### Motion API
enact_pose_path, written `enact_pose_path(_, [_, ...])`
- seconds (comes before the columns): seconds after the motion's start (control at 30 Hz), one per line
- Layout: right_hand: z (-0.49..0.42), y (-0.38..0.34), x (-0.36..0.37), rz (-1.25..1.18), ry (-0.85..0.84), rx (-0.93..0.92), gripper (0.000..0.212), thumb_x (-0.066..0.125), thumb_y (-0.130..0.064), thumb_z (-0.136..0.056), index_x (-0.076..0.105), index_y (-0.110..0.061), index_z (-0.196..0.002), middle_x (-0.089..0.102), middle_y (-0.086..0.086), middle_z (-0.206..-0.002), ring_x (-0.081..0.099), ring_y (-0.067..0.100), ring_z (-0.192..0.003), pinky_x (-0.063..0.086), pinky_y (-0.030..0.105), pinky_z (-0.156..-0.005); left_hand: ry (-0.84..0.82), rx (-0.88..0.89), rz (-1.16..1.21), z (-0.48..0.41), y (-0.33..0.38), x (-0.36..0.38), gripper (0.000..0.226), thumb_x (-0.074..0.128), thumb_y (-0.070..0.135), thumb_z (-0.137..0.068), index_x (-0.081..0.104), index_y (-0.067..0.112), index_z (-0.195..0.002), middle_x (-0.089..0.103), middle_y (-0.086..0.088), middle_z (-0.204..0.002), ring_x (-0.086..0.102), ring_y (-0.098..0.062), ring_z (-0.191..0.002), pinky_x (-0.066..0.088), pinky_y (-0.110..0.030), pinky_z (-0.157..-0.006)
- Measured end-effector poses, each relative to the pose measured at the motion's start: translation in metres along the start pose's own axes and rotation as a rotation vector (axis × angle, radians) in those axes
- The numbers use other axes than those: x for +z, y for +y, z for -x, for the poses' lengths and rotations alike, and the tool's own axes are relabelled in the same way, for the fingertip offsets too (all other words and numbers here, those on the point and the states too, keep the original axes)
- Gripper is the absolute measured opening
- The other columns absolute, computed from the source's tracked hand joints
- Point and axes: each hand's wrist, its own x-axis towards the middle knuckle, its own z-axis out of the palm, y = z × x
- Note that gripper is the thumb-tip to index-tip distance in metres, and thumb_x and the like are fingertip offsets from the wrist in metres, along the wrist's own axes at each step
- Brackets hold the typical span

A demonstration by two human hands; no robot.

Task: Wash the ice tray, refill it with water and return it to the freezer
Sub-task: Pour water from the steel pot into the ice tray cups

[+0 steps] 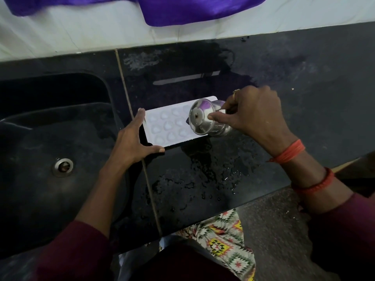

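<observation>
A white ice tray (168, 123) with rounded cells lies flat on the black counter (284, 98), just right of the sink. My left hand (135, 141) rests against the tray's left end, thumb along its near edge and fingers straight. My right hand (253, 116) grips a shiny steel cup (205, 120), tipped on its side over the tray's right end with its mouth facing left. The cup hides the tray's right part.
A black sink (50, 138) with a metal drain (63, 166) lies to the left. Water is spilled on the counter in front of the tray (203, 179). Purple cloth (182, 9) hangs at the back wall. The counter's front edge runs along the lower right.
</observation>
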Motion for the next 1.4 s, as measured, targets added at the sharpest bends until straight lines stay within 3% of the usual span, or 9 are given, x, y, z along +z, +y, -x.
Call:
enact_pose_path(0.1, [-0.0006,-0.004,0.0028,0.007,-0.019,-0.023,0.043,0.072,-0.062,-0.077,0.078,-0.024,-0.094,0.075,0.003,-0.086,0.069,0.026,-0.081,0.056,0.043,-0.077,0.002,0.003,0.016,-0.0004,-0.0016,0.0003,0.132,0.096,0.04,-0.055,0.018,0.023,-0.16,0.026,0.003,-0.163,0.027,-0.015,-0.148,0.019,-0.022,-0.112])
enact_pose_path(0.33, [-0.0046,-0.0065,0.0048,0.014,-0.018,-0.015,0.043,0.073,-0.062,-0.075,0.077,-0.024,-0.095,0.075,0.005,-0.085,0.069,0.028,-0.082,0.056,0.043,-0.078,0.002,0.008,0.022,0.0004,-0.001,0.0004,0.132,0.097,0.038,-0.055,0.017,0.023,-0.16,0.026,0.003,-0.164,0.027,-0.016,-0.148,0.021,-0.025,-0.115])
enact_pose_path(0.5, [-0.0049,-0.0046,0.0057,0.022,-0.014,-0.008,0.043,0.073,-0.063,-0.075,0.077,-0.025,-0.096,0.075,0.006,-0.086,0.068,0.03,-0.082,0.056,0.042,-0.076,0.006,0.011,0.04,0.0012,-0.0005,0.0004,0.132,0.097,0.038,-0.055,0.019,0.022,-0.16,0.026,0.004,-0.163,0.026,-0.011,-0.147,0.019,-0.018,-0.111])
enact_pose_path(0.93, [-0.0046,-0.0001,0.0064,0.035,0.02,-0.043,0.043,0.073,-0.062,-0.075,0.078,-0.024,-0.095,0.075,0.006,-0.084,0.068,0.031,-0.082,0.046,0.036,-0.072,0.01,0.017,0.011,0.0003,-0.0014,0.0004,0.133,0.096,0.041,-0.053,0.019,0.022,-0.159,0.024,0.005,-0.164,0.027,-0.013,-0.148,0.019,-0.021,-0.112])
enact_pose_path(1.4, [-0.0034,0.0011,0.0075,0.021,0.043,-0.055,0.043,0.074,-0.06,-0.075,0.078,-0.023,-0.097,0.075,0.006,-0.085,0.068,0.03,-0.081,0.05,0.037,-0.075,0.007,0.016,0.009,0.0003,-0.0017,0.0003,0.133,0.096,0.041,-0.054,0.018,0.021,-0.16,0.025,0.003,-0.164,0.026,-0.016,-0.149,0.018,-0.023,-0.113])
